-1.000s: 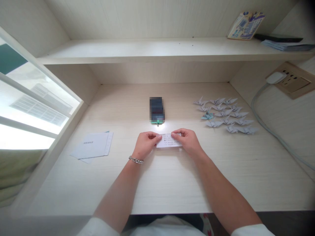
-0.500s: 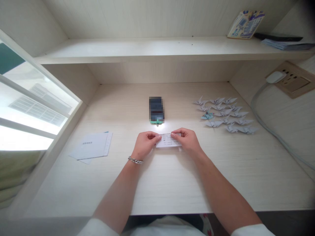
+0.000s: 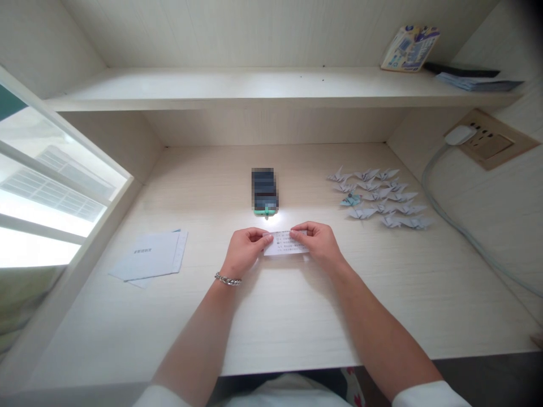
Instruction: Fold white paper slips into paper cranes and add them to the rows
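Note:
A small folded slip of printed paper (image 3: 283, 244) lies on the pale wooden desk (image 3: 275, 316) in front of me. My left hand (image 3: 242, 250), with a metal bracelet at the wrist, pinches the slip's left end. My right hand (image 3: 319, 243) pinches its right end, fingers curled over the top edge. Just behind the slip lies a phone (image 3: 264, 190) with its light shining toward my hands.
Several folded paper cranes (image 3: 377, 196) lie in rows at the right. A few loose sheets (image 3: 149, 257) lie at the left near a window. A shelf (image 3: 254, 85) above holds a booklet (image 3: 408, 47). A cable (image 3: 449, 215) runs from a wall socket on the right.
Both hands keep their pinch on the slip. The whole scene has slid slightly left in view as my head turned.

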### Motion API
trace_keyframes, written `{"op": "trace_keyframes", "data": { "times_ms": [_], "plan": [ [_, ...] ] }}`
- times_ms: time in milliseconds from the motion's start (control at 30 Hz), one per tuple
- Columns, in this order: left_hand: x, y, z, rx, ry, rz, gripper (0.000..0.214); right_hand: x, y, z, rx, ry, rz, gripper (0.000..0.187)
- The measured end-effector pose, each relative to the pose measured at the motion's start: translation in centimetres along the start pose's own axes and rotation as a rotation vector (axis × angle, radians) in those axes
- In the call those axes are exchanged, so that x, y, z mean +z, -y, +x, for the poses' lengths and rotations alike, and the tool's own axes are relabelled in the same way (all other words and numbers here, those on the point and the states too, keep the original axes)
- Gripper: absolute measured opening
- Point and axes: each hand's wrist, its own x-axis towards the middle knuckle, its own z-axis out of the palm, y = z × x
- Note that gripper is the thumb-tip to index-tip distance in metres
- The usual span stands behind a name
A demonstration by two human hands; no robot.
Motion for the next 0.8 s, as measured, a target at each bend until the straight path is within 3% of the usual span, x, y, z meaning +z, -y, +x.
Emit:
{"op": "trace_keyframes", "data": {
  "times_ms": [600,800],
  "plan": [
    [0.04,-0.13,0.09,-0.103,0.011,-0.112,0.028,0.25,0.01,-0.32,-0.019,-0.062,-0.086,0.029],
    [0.15,-0.19,0.05,-0.069,-0.026,-0.09,0.025,0.35,-0.03,-0.31,-0.019,-0.063,-0.083,0.031]
  ]
}}
